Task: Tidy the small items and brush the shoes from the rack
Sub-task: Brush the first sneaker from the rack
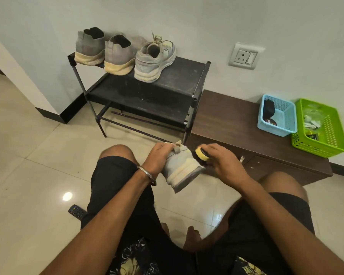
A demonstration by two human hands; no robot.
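Head view: at six o'clock below the rack (139,90), the left hand (158,155) grips a grey shoe (182,167) by its collar; the right hand (219,157) clasps a yellow-backed brush (202,153) against its heel. Held one-handed in mid-air — hard strokes might twist it loose onto the floor (28,155).
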